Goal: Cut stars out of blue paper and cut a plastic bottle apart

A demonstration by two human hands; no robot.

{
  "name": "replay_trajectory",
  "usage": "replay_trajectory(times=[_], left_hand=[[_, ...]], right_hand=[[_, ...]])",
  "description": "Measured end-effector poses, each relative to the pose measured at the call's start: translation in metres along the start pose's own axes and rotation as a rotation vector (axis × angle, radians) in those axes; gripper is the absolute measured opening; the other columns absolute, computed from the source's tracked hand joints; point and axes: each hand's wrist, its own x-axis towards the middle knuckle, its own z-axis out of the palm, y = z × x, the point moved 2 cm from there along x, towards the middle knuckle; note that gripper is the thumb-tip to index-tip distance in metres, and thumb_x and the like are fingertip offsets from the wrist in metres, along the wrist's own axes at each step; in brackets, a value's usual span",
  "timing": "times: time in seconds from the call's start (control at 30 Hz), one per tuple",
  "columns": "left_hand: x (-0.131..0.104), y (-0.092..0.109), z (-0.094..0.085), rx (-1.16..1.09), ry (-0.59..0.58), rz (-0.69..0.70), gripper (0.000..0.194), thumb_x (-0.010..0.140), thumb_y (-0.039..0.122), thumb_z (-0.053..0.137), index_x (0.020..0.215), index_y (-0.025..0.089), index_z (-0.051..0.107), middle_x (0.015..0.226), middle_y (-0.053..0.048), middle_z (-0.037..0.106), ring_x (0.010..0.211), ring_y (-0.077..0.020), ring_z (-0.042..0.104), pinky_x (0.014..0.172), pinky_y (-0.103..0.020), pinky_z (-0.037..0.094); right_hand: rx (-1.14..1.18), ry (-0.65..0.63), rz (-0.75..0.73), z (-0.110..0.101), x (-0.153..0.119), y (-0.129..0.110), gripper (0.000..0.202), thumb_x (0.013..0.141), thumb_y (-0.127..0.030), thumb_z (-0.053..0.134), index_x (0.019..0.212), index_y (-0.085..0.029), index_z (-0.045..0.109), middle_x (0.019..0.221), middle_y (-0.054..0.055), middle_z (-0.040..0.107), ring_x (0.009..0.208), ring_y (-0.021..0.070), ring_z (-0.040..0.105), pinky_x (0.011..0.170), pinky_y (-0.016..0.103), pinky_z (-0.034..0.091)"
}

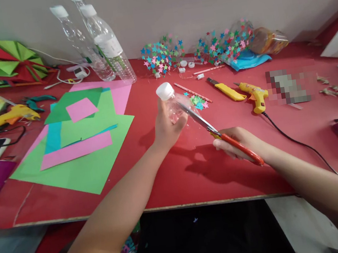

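Note:
My left hand is closed around a clear plastic bottle top with a white cap, held tilted above the red table. In my right hand is a pair of scissors with red handles. The blades point up and left and reach the clear plastic beside my left thumb. Whether they are cutting into it I cannot tell. Just behind the bottle top lie small paper stars in green, blue and pink, with a patterned stick next to them.
Clear bottles stand at the back left. Coloured paper sheets cover the left side. A yellow box cutter and a yellow glue gun with a black cord lie right. Star-covered clear pieces line the wall. The table's front edge is near.

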Motion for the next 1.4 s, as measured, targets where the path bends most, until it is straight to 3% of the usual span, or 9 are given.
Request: replay_trajectory(times=[0.2, 0.43, 0.73, 0.97, 1.17, 1.4], left_hand=[[-0.001, 0.006, 0.003, -0.073, 0.043, -0.025, 0.059, 0.08, 0.047, 0.065, 0.125, 0.023, 0.036, 0.105, -0.008, 0.065, 0.101, -0.0238, 0.066, 0.081, -0.035, 0.055], [-0.002, 0.007, 0.001, -0.159, 0.051, -0.086, 0.061, 0.078, 0.042, 0.068, 0.129, 0.025, 0.039, 0.117, -0.009, 0.062, 0.107, -0.0235, 0.064, 0.085, -0.034, 0.054], [-0.002, 0.012, 0.001, -0.1, 0.031, -0.115, 0.057, 0.074, 0.041, 0.067, 0.122, 0.023, 0.043, 0.101, -0.006, 0.063, 0.084, -0.0185, 0.063, 0.07, -0.031, 0.053], [-0.004, 0.009, 0.002, -0.141, 0.016, -0.136, 0.062, 0.076, 0.043, 0.067, 0.127, 0.024, 0.04, 0.115, -0.011, 0.061, 0.092, -0.02, 0.062, 0.068, -0.029, 0.051], [-0.005, 0.008, 0.002, -0.134, 0.027, -0.205, 0.066, 0.074, 0.042, 0.07, 0.128, 0.022, 0.039, 0.113, -0.012, 0.06, 0.092, -0.0207, 0.062, 0.062, -0.027, 0.049], [-0.004, 0.011, 0.003, -0.201, 0.01, -0.196, 0.061, 0.075, 0.039, 0.071, 0.127, 0.025, 0.04, 0.112, -0.009, 0.064, 0.096, -0.0216, 0.065, 0.061, -0.026, 0.051]], right_hand=[[0.036, 0.004, 0.042, 0.002, 0.0, 0.005, 0.047, 0.084, -0.06, 0.058, 0.063, -0.02, 0.046, 0.047, -0.006, 0.045, 0.042, 0.0087, 0.039, 0.044, 0.024, 0.029], [0.075, -0.009, 0.059, 0.005, -0.001, 0.007, 0.046, 0.083, -0.06, 0.061, 0.065, -0.02, 0.047, 0.043, -0.006, 0.045, 0.037, 0.0088, 0.04, 0.042, 0.024, 0.031], [0.099, -0.028, 0.056, 0.0, -0.002, 0.0, 0.044, 0.083, -0.059, 0.061, 0.067, -0.02, 0.051, 0.044, -0.006, 0.046, 0.038, 0.009, 0.042, 0.041, 0.022, 0.032], [0.111, -0.029, 0.079, 0.003, -0.001, -0.002, 0.045, 0.081, -0.058, 0.063, 0.062, -0.021, 0.045, 0.041, -0.007, 0.042, 0.035, 0.0078, 0.037, 0.04, 0.022, 0.029], [0.13, -0.022, 0.104, 0.003, 0.0, -0.002, 0.044, 0.079, -0.058, 0.065, 0.062, -0.022, 0.046, 0.041, -0.007, 0.041, 0.035, 0.0085, 0.038, 0.039, 0.022, 0.029], [0.119, -0.02, 0.064, 0.006, 0.003, 0.002, 0.047, 0.08, -0.061, 0.063, 0.063, -0.021, 0.047, 0.042, -0.007, 0.043, 0.036, 0.0081, 0.04, 0.041, 0.022, 0.032]])
